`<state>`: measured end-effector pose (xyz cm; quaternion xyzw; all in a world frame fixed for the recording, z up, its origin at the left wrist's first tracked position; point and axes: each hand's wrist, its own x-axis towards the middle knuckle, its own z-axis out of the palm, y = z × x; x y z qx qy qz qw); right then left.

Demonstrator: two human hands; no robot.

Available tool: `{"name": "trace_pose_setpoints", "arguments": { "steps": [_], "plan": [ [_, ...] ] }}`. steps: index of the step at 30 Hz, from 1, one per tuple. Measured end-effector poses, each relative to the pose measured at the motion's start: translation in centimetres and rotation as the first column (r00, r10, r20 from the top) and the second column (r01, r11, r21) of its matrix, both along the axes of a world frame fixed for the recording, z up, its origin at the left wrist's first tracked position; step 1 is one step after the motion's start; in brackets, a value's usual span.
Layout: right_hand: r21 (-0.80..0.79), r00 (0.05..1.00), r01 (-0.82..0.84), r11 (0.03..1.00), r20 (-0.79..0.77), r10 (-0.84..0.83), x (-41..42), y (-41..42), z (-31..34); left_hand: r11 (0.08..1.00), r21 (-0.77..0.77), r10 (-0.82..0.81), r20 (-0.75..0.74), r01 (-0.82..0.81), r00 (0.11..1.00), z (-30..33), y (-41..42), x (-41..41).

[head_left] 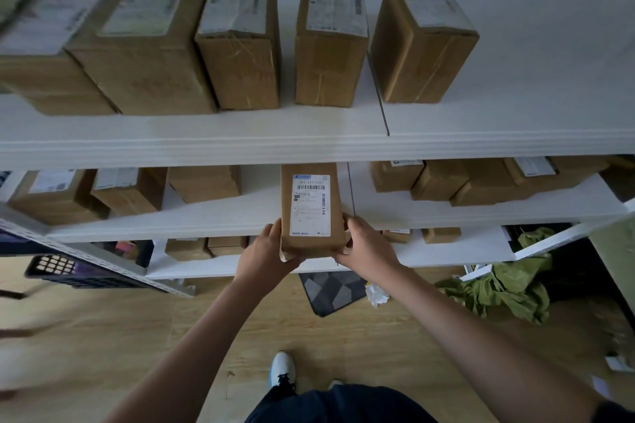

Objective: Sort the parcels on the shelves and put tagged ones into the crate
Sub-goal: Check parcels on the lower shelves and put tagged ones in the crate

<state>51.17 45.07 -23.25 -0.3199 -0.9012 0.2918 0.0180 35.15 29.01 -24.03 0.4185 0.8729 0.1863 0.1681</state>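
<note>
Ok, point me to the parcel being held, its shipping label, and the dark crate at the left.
held parcel (pixel 311 245): head view, bare cardboard below the label.
shipping label (pixel 310 204): head view, middle of the white sheet.
dark crate (pixel 56 266): head view, its gridded wall by the shelf upright.

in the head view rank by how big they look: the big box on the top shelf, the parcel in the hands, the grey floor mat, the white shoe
1. Big box
2. Held parcel, gripped by the left hand and right hand, and the grey mat: too alike, and the mat is partly hidden
3. White shoe
</note>
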Motion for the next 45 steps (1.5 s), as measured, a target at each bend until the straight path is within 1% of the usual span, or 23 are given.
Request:
{"name": "trace_pose_setpoints", "arguments": {
  "steps": [2,5,11,15,18,20,22,24,29,31,35,39,43,45],
  "plan": [
    [-0.049,1.000,0.001,0.999,0.003,-0.001,-1.6,0.3,-0.3,0.999,-0.035,0.001,0.027,0.000,1.000,-0.3,0.0,-1.5],
    [-0.085,0.999,0.046,0.995,0.012,-0.045,-3.7,1.1,-0.8,0.998,-0.066,-0.016,0.006,0.016,1.000,-0.8,0.6,-3.8],
    [-0.053,0.994,0.093,0.994,0.058,-0.089,-7.6,2.2,-1.0,0.998,-0.049,0.050,-0.019,-0.050,0.999,-1.6,2.2,-7.9],
    [-0.020,0.994,0.097,0.995,0.043,-0.096,-10.2,2.9,-0.8,0.986,-0.147,0.077,-0.016,-0.078,0.997,-2.2,3.2,-9.9],
    [0.010,0.996,0.079,0.997,0.028,-0.080,-10.4,3.6,-0.4,0.970,-0.209,0.123,-0.029,-0.127,0.992,-2.2,3.4,-9.8],
    [0.009,0.997,0.075,0.997,0.029,-0.075,-9.2,4.0,-0.4,0.958,-0.265,0.103,-0.053,-0.113,0.993,-2.4,3.1,-8.9],
    [0.000,0.996,0.077,0.997,0.043,-0.077,-6.9,4.7,-0.9,0.954,-0.290,0.065,-0.068,-0.081,0.996,-2.9,2.8,-7.1],
    [0.002,0.993,0.103,0.995,0.056,-0.103,-4.0,5.7,-1.5,0.962,-0.266,0.037,-0.074,-0.055,0.997,-3.1,3.0,-5.2],
    [-0.043,0.967,0.248,0.968,0.066,-0.245,2.6,9.5,-1.6,0.986,-0.164,-0.024,-0.044,0.017,0.999,-2.5,6.3,-0.2],
    [-0.050,0.954,0.297,0.953,0.058,-0.295,4.1,11.2,-1.4,0.990,-0.128,-0.069,-0.031,0.064,0.997,-2.0,8.5,1.8],
    [-0.115,0.928,0.372,0.921,0.062,-0.367,5.8,14.3,-1.2,0.996,-0.048,-0.081,0.003,0.081,0.997,-1.5,13.3,4.7],
    [-0.164,0.935,0.354,0.921,0.063,-0.348,5.9,16.5,-1.3,0.999,0.002,-0.046,0.040,0.046,0.998,-1.7,17.5,5.9],
    [-0.112,0.940,0.340,0.934,0.031,-0.339,5.1,17.9,-0.8,1.000,-0.007,0.020,0.075,-0.020,0.997,-1.4,20.8,6.2],
    [-0.122,0.939,0.343,0.931,0.041,-0.341,4.5,18.7,-0.8,0.999,0.003,0.041,0.091,-0.041,0.995,-1.4,22.0,6.3]
  ]
}}
